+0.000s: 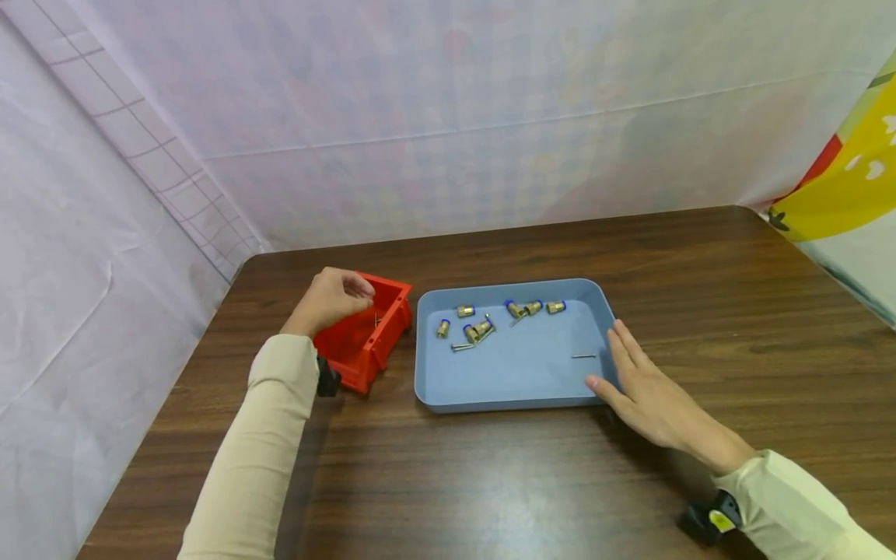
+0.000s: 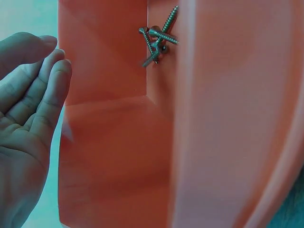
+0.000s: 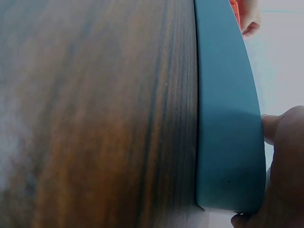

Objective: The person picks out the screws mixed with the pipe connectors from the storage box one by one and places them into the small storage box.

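Observation:
My left hand (image 1: 334, 299) is over the red bin (image 1: 381, 342). In the left wrist view its thumb and fingertips come close together, and nothing shows between them. Several screws (image 2: 161, 35) lie in a corner of the bin. Fingers straight, my right hand (image 1: 647, 397) rests at the right side of the blue tray (image 1: 518, 385), thumb over the rim by the near corner. Several brass push-in fittings (image 1: 556, 307) with blue rings lie toward the tray's back and left. Screws (image 1: 463, 347) lie among them, and a lone screw (image 1: 584, 356) lies toward the right.
Both containers stand on a dark wood-grain table (image 1: 448, 482), the bin just left of the tray. Pale sheeting (image 1: 448, 140) hangs behind the table and along its left side. A yellow printed cloth (image 1: 847, 179) hangs at the far right.

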### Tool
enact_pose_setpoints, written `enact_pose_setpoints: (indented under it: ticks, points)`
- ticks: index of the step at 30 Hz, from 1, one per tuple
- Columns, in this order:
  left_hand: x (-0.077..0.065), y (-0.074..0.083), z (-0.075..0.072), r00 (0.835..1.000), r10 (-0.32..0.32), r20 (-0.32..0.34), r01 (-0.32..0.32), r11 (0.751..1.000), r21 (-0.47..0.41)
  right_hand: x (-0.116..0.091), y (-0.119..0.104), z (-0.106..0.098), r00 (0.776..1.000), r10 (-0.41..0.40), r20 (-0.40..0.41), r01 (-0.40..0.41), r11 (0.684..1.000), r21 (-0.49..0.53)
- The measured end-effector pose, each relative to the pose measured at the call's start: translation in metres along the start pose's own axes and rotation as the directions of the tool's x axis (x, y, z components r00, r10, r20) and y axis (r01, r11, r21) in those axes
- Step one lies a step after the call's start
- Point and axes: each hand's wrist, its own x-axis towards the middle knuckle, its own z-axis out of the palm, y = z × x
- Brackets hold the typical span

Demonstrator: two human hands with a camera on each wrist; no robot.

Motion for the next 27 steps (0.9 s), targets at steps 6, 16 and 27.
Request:
enact_pose_setpoints:
  ticks: [6, 16, 27]
  points:
    - [0.003, 0.006, -0.002, 0.999, 0.038, -0.016, -0.039, 0.999, -0.007, 0.000, 0.001, 0.000, 1.000, -0.001, -0.005, 0.001, 1.000, -0.008]
    - [0.014, 0.035, -0.003, 0.997, 0.082, 0.010, -0.082, 0.997, -0.012, 0.000, 0.001, 0.000, 1.000, -0.003, -0.007, 0.003, 1.000, -0.001]
    - [0.030, 0.073, 0.017, 0.980, 0.191, 0.054, -0.187, 0.979, -0.079, -0.001, -0.001, 0.000, 1.000, -0.002, -0.012, 0.002, 1.000, -0.002]
